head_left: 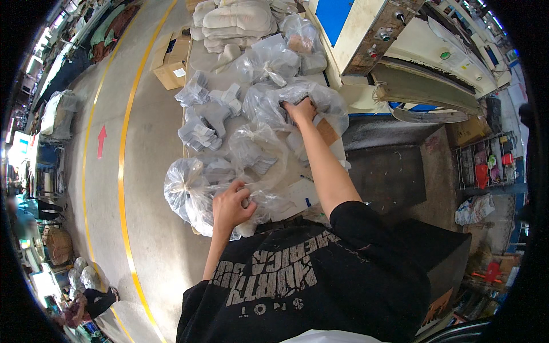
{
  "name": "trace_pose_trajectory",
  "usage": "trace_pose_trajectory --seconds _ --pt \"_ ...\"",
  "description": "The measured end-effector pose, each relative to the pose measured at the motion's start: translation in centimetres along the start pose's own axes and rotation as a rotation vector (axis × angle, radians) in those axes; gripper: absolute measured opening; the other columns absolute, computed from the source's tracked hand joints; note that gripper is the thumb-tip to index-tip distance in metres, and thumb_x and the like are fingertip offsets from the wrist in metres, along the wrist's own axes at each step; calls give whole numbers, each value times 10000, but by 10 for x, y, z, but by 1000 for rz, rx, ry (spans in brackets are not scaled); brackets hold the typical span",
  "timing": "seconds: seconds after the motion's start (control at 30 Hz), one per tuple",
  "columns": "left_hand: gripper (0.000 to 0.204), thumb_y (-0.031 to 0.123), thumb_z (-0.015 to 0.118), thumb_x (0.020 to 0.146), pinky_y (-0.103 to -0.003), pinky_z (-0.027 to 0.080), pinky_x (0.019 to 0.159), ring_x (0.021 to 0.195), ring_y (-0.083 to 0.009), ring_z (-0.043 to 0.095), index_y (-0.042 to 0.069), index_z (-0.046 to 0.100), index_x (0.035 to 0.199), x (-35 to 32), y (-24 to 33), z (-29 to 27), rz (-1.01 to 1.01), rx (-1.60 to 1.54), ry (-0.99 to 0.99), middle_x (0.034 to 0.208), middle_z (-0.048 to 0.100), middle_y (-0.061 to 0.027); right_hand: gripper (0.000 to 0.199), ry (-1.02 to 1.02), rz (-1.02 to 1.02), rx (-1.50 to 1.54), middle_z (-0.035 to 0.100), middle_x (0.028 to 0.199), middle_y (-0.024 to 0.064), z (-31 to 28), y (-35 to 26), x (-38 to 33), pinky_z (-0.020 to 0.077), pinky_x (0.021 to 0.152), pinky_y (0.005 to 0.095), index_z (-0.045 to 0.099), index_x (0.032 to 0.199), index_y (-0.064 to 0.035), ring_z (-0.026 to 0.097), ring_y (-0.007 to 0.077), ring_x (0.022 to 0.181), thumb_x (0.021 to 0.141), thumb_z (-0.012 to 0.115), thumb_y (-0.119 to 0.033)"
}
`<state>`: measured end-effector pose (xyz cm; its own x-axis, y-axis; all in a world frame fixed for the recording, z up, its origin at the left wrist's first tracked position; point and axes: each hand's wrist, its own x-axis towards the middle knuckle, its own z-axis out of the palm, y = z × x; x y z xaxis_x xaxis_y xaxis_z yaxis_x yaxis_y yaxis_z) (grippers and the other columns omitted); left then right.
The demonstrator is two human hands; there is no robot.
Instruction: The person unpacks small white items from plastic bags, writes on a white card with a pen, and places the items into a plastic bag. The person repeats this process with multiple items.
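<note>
Touching bags (260, 106) (clear plastic) are both hands (232, 207).

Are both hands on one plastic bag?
No, the left hand is at the near bag, while the right hand touches a farther bag.

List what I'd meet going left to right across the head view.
Brown woven basket, red floor arrow, brown cardboard box, bare left hand, bare right hand, pale metal wire rack.

You're wearing a black, pale-lettered shirt (366, 274); bags (184, 188) are showing colourless, pieces (198, 135) pale grey, floor lines (122, 166) yellow.
</note>
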<state>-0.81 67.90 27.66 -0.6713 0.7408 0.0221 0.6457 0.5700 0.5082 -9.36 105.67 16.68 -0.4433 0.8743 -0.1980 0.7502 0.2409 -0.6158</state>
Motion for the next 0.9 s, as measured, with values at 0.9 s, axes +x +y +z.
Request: trace_pose_trajectory --seconds 0.9 --pt "187 251 776 683 -418 566 655 806 -277 731 119 689 781 -9 -20 10 261 -66 52 1085 745 -21 708 -810 -857 -21 719 1106 296 -63 -16 -162 551 905 477 609 1226 42 699 451 1045 875 787 -546"
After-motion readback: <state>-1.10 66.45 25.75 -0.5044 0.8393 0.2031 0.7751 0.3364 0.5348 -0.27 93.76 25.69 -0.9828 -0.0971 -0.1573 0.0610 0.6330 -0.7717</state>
